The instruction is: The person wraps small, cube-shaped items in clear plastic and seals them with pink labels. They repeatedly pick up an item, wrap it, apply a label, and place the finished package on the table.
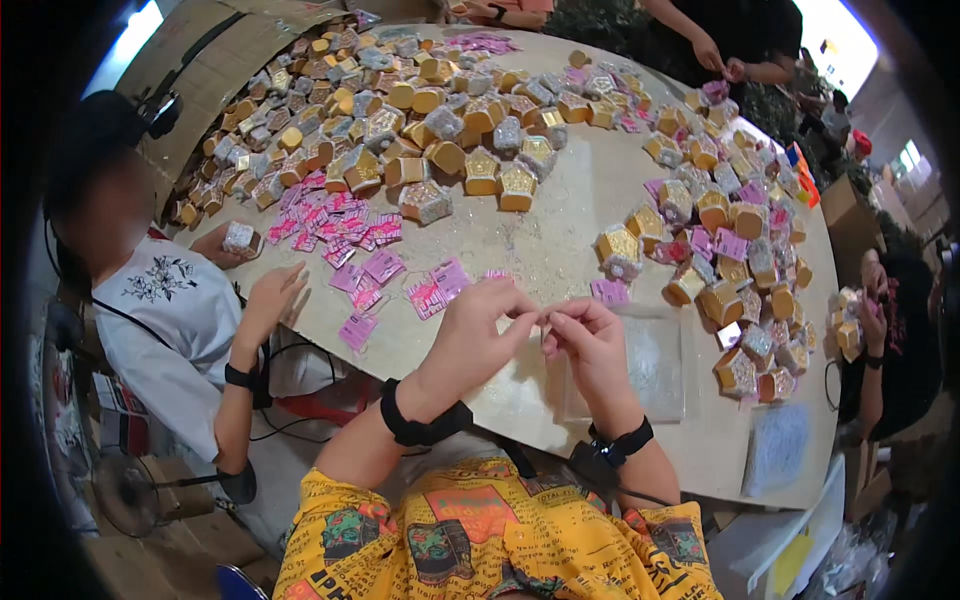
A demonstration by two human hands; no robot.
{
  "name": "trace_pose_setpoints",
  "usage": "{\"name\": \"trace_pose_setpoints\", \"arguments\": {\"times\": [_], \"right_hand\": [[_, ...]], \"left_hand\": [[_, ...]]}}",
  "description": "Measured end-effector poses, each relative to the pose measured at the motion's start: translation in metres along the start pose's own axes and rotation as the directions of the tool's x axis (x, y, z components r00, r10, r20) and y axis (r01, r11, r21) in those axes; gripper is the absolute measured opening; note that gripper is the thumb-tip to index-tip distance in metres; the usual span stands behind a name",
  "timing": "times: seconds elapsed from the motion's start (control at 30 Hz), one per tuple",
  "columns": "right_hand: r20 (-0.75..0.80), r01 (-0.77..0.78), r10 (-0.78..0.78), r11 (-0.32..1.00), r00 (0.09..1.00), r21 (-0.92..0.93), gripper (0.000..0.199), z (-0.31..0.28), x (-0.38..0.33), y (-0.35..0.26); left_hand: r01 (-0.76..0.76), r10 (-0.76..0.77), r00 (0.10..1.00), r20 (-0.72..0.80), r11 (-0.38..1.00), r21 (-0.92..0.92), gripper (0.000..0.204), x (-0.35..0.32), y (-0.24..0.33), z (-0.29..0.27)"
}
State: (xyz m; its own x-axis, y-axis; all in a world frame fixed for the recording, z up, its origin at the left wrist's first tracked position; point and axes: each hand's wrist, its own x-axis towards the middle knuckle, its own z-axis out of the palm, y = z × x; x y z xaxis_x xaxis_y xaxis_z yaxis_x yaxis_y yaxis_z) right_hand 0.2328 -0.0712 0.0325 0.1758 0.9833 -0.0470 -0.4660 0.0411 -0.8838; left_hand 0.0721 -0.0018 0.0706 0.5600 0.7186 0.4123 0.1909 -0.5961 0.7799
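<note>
My left hand (485, 332) and my right hand (588, 345) meet near the front edge of the table, fingertips pinched close together. Whatever lies between them is too small or hidden to make out. Beneath my right hand is a clear, flat plastic tray or bag (655, 385), which seems to hold fine, thin strands. Pink printed tags (438, 285) lie just beyond my left hand, with a larger pile of pink tags (320, 222) further left. One more pink tag (608, 291) rests past my right hand.
Gold and silver glittery ornaments (516, 185) are heaped across the far left; others (715, 297) pile up at the right with pink tags. A packet of thin pale strands (777, 450) lies at the right edge. A co-worker's hand (275, 295) is at left; other people work around the table.
</note>
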Motion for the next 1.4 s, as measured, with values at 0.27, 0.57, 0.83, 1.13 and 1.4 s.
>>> {"name": "trace_pose_setpoints", "arguments": {"times": [0.27, 0.57, 0.83, 1.13, 1.4], "right_hand": [[0.070, -0.087, 0.078, 0.985, 0.995, 0.150, 0.004, -0.006, -0.011, -0.006], [0.122, -0.130, 0.126, 0.991, 0.984, 0.021, 0.006, -0.037, -0.033, -0.011], [0.074, -0.069, 0.084, 0.980, 0.994, -0.187, 0.005, -0.043, -0.049, -0.022], [0.424, 0.599, -0.495, 0.270, 0.758, -0.754, 0.010, -0.021, -0.058, -0.027], [0.159, 0.240, -0.181, 0.797, 0.971, -0.554, 0.007, -0.031, -0.058, -0.028]], "left_hand": [[-0.405, 0.353, 0.914, 0.200, 0.816, 0.412, 0.020, -0.005, 0.018, -0.017], [-0.563, 0.367, 0.819, 0.441, 0.661, 0.496, 0.033, 0.004, 0.044, 0.001], [-0.592, 0.424, 0.802, 0.420, 0.655, 0.469, 0.012, 0.003, 0.051, 0.013], [0.178, -0.150, 0.958, 0.246, 0.979, -0.099, 0.007, -0.019, 0.025, 0.020], [-0.172, 0.148, 0.971, 0.189, 0.979, 0.113, 0.008, -0.022, 0.031, 0.025]]}}
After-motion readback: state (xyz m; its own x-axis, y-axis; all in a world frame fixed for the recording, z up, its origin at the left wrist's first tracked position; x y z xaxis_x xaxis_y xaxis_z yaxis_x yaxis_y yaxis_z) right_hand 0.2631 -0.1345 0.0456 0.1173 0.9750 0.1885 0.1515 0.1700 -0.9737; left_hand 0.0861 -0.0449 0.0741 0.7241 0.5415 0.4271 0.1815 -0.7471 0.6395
